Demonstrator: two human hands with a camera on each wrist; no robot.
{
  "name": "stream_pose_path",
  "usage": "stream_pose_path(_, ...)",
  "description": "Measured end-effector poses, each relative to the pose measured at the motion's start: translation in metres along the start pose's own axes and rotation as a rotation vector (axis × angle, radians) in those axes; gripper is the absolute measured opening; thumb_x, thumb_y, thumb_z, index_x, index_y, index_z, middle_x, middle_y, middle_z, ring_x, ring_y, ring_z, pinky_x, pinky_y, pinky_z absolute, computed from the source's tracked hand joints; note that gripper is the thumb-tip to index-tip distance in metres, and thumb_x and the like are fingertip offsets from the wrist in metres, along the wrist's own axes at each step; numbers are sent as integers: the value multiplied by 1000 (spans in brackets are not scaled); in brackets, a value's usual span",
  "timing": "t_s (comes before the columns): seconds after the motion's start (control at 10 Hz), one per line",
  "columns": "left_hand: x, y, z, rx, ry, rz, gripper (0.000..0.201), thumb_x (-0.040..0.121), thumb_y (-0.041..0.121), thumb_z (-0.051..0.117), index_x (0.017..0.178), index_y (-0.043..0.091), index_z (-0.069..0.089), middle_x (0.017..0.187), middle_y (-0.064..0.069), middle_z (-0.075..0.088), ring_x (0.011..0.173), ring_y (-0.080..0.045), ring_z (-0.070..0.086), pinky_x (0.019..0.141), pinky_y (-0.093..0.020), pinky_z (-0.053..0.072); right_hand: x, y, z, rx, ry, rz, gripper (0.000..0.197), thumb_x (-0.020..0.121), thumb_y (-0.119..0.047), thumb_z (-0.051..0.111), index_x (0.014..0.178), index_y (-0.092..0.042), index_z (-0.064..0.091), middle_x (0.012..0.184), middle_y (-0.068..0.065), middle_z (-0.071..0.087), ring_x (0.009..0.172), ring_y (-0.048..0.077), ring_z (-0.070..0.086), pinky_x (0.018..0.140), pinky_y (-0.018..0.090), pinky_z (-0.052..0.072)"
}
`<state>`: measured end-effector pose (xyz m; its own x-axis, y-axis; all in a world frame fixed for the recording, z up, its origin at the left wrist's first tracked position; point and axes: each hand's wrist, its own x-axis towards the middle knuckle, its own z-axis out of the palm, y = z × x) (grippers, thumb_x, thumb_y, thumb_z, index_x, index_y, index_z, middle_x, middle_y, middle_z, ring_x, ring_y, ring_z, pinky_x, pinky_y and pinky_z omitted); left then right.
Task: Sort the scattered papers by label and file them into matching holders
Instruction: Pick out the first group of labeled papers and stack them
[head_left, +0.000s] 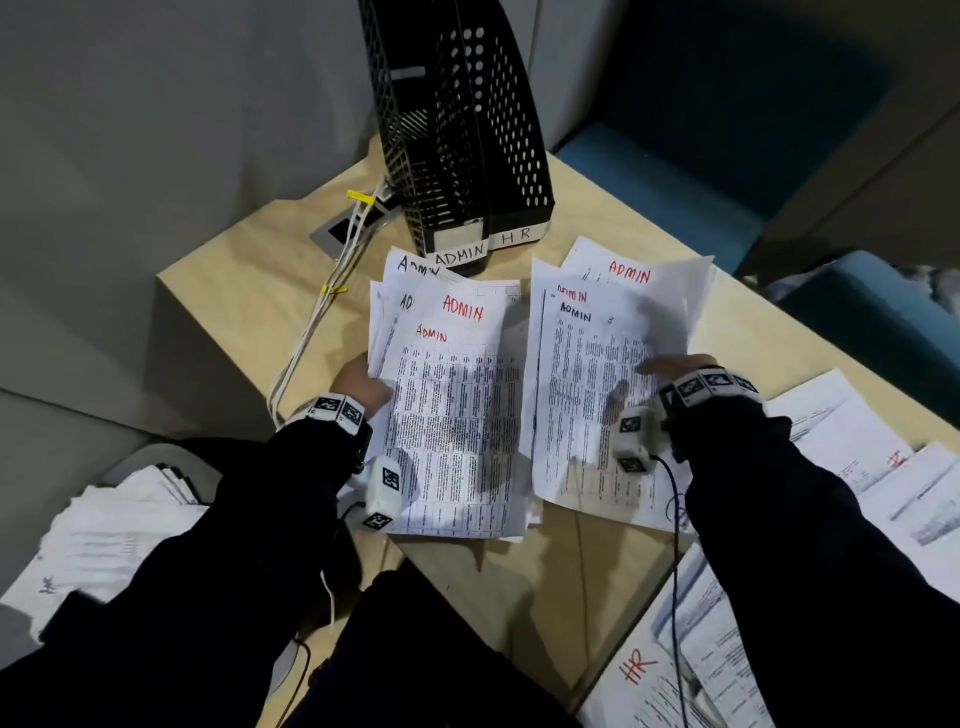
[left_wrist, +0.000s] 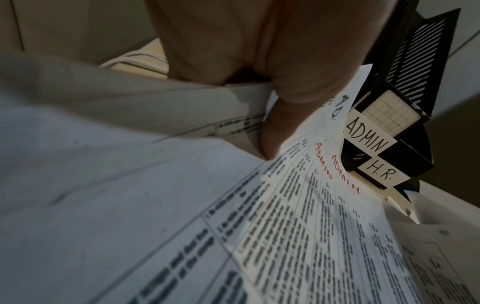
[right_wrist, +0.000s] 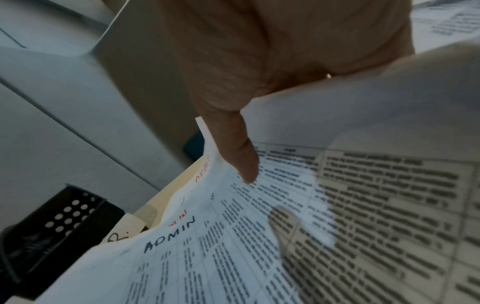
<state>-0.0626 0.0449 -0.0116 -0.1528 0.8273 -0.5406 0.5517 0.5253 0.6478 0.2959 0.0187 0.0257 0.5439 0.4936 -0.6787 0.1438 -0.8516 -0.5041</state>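
Two black mesh holders stand at the table's far corner, one labelled ADMIN (head_left: 460, 253) and one labelled HR (head_left: 516, 235). My left hand (head_left: 363, 387) pinches the left edge of a stack of ADMIN papers (head_left: 452, 395), thumb (left_wrist: 275, 131) on top. My right hand (head_left: 670, 366) pinches a second stack of ADMIN papers (head_left: 587, 384) by its right edge, thumb (right_wrist: 241, 158) on top and fingers hidden under the sheets. Both stacks sit side by side just in front of the holders. The ADMIN label (left_wrist: 369, 135) and the HR label (left_wrist: 381, 174) also show in the left wrist view.
HR-marked papers (head_left: 675, 675) lie at the lower right, and more sheets (head_left: 852, 447) spread to the right. Another paper pile (head_left: 114, 525) sits at the lower left. White cables (head_left: 317, 317) run from a table port (head_left: 345, 231) down the left edge. A blue chair (head_left: 675, 176) stands behind.
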Motion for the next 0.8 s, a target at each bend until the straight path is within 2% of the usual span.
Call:
stream_pose_path(0.1, -2, 0, 1, -13, -4, -5, 47, 84, -2, 50, 130, 7, 54, 117, -21, 63, 107, -36, 60, 93, -36, 47, -1, 8, 0, -183, -49, -198, 36, 82, -13, 67, 118, -15, 63, 119, 8, 63, 110, 27, 62, 69, 20, 46)
stream_pose_path(0.2, -2, 0, 1, -4, -22, -13, 46, 84, 0, 49, 129, 8, 54, 115, -21, 64, 103, -35, 61, 82, -30, 45, -3, 3, 4, -354, -50, -266, 23, 84, -3, 61, 99, -16, 73, 104, 7, 69, 93, 24, 66, 80, 18, 48)
stream_pose_path(0.3, -5, 2, 4, 13, -37, -10, 45, 83, 0, 47, 127, 5, 54, 115, -18, 64, 93, -27, 57, 81, -26, 42, -7, -15, 10, -306, 119, -279, 29, 85, -9, 62, 111, 4, 65, 109, 19, 67, 99, 33, 63, 82, 33, 47)
stream_pose_path(0.4, -10, 6, 9, -12, -71, 6, 45, 82, -3, 48, 125, 4, 55, 115, -17, 64, 101, -29, 59, 90, -30, 47, -23, -34, 5, -342, 255, -429, 29, 90, -11, 50, 114, -2, 63, 113, 26, 64, 104, 42, 59, 80, 37, 44)
stream_pose_path(0.5, -14, 10, 14, 10, -90, 32, 43, 81, -3, 51, 124, 2, 56, 111, -16, 64, 101, -30, 60, 93, -37, 49, -43, -46, -6, -368, 459, -639, 32, 89, -6, 42, 113, -12, 62, 109, 24, 64, 100, 41, 58, 80, 39, 45)
stream_pose_path(0.6, -20, 14, 20, 26, -78, 38, 23, 81, -1, 58, 104, -3, 60, 83, -18, 62, 73, -29, 60, 70, -41, 55, -59, -55, -19, -211, 569, -797, 39, 81, -5, 40, 111, -18, 62, 99, 19, 66, 92, 37, 59, 73, 36, 45)
stream_pose_path(0.7, -25, 17, 20, -70, -108, 25, 18, 81, -9, 57, 99, -7, 60, 61, -15, 53, 42, -23, 50, 40, -24, 45, -78, -60, -33, 38, 638, -899, 46, 75, -3, 36, 107, -22, 63, 87, 3, 63, 82, 20, 55, 70, 23, 40)
stream_pose_path(0.8, -19, 18, 19, -68, -169, 44, 25, 77, -14, 55, 102, -11, 59, 62, -17, 56, 43, -23, 53, 44, -25, 46, -96, -63, -40, 220, 630, -941, 41, 80, 3, 36, 107, -14, 63, 85, -5, 54, 80, 8, 48, 65, 10, 36)
